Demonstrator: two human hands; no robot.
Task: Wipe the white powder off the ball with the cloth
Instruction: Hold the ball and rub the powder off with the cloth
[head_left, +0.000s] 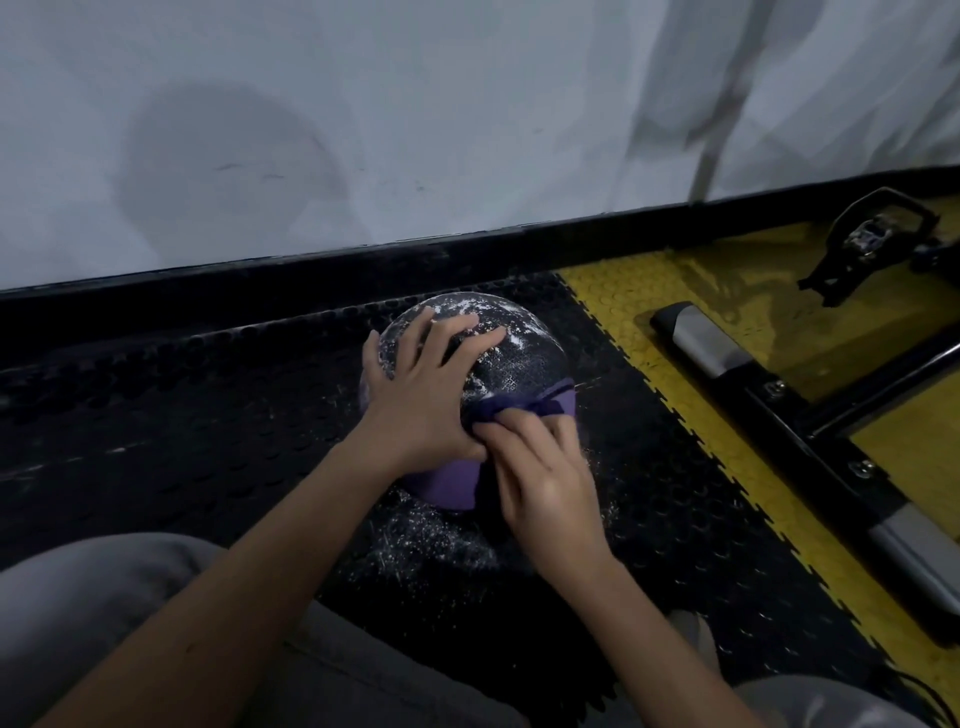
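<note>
Head view: the ball (514, 364), dark with a purple patch, sits on the black studded mat (208, 415) near the middle of the picture, close to the skirting of the white wall (363, 130) at 12 o'clock.

The left hand (426, 395) lies over the ball's top and its 9 o'clock side. Its fingers are spread wide and laid flat on the surface, grasping nothing. This looks meant to pin the ball so it cannot roll under the rubbing.

The right hand (540, 467) comes in from 5 o'clock with its fingers curled round a bunched purple cloth (524, 408). It presses the cloth against the ball's near right flank, at about 4 o'clock, and the two hands touch there.

White powder (498, 325) clings to the ball's far crown, between 12 and 2 o'clock, just beyond the left fingertips, so the wiping seems only partly done. That patch likely calls for the ball to be turned or the cloth carried up over it.

More powder (441, 540) is scattered on the mat at 6 o'clock from the ball, and a rolling ball could pick it up again.

At 3 o'clock lie yellow floor tiles (727, 312) with a black and silver machine frame (711, 338) on them. Grey-trousered knees (104, 597) fill 7 o'clock.
</note>
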